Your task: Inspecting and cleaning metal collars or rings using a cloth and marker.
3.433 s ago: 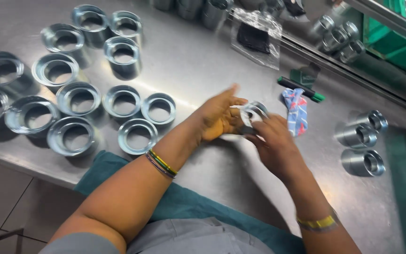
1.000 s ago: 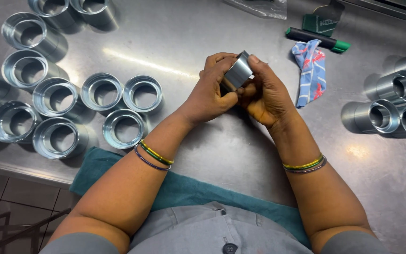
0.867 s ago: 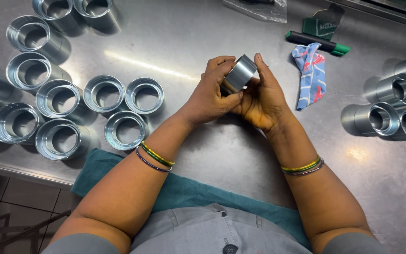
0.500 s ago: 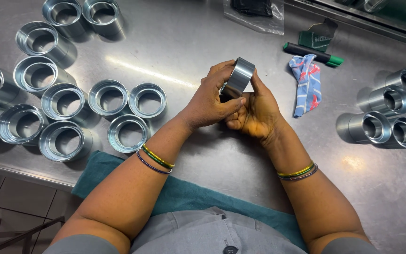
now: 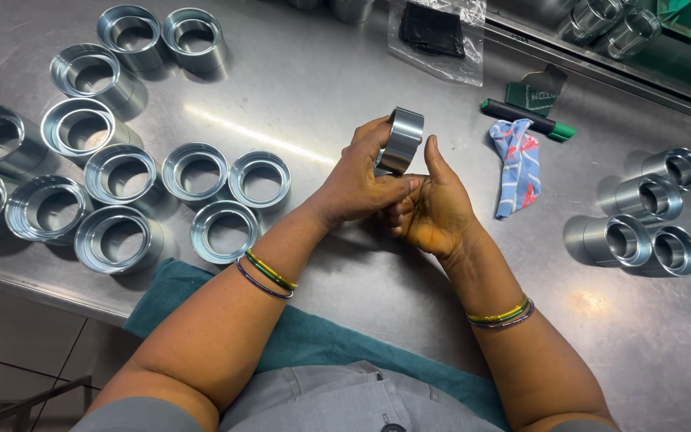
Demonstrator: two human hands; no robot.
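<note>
Both my hands hold one shiny metal ring (image 5: 401,139) upright above the steel table (image 5: 337,88). My left hand (image 5: 357,184) wraps its fingers around the ring's left side and lower rim. My right hand (image 5: 435,206) supports it from the right, thumb raised along the ring's edge. To the left, several more machined metal rings (image 5: 201,170) stand open-end up on the table.
Metal sleeves (image 5: 643,226) lie on their sides at the right. A blue patterned cloth (image 5: 519,163), a green marker (image 5: 528,119) and a clear bag with a dark item (image 5: 433,34) lie behind my hands. A teal cloth (image 5: 321,340) hangs over the table's near edge.
I have turned the ring from tilted flat to standing on edge between my hands. The view has shifted slightly; the rings on the table have not moved.
</note>
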